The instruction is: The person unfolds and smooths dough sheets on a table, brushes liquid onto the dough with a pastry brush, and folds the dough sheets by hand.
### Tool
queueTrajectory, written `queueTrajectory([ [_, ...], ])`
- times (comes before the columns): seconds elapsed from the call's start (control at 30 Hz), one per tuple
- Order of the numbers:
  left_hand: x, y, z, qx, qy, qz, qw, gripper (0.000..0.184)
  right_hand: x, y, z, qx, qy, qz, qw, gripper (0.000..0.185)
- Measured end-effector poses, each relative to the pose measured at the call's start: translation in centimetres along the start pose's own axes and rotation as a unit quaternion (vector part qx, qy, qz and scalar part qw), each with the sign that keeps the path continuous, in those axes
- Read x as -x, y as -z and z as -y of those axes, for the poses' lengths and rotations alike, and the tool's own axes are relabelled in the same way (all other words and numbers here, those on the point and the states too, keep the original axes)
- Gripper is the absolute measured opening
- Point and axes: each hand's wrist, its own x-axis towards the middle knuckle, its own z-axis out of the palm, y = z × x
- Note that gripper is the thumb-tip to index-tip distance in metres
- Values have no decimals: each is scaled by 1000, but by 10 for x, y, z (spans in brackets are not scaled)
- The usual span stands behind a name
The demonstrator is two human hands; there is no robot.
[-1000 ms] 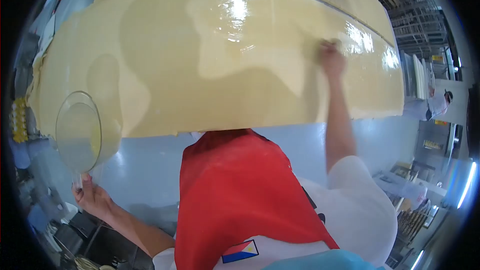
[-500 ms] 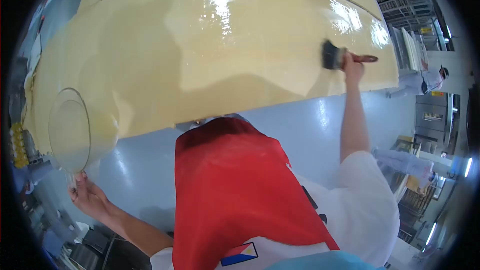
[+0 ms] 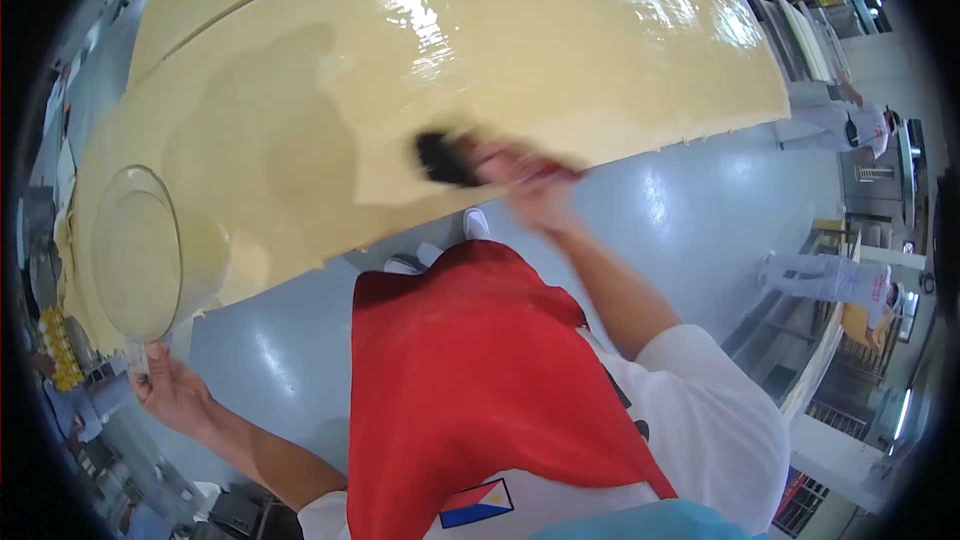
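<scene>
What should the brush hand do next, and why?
Perhaps the right hand could sweep the brush along the near side of the pale sheet: it's over there now, and that side looks duller than the shiny patches farther off.

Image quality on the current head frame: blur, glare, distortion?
Head view: motion blur on the right hand and brush; left hand noticeably sharper. Head view: bright glare streaks on the far part of the pale yellow sheet, broad shadow toward its left. Head view: strong wide-angle bowing, black corners.
</scene>
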Motion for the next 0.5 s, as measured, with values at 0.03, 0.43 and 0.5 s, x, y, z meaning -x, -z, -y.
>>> queueTrajectory([
  [0.03, 5, -7, -3, -7, 4, -3, 1000, 20, -5, 37, -37, -4, -100, -91, 991, 22],
  [0.43, 55, -108, -8, -8, 53, 31, 998, 20, -11, 129, -99, 78, -13, -122, 989, 15],
  [0.5, 61, -131, -13, -45, 42, 74, 995, 20, -26, 137, -104, -105, 33, -61, 992, 18],
])
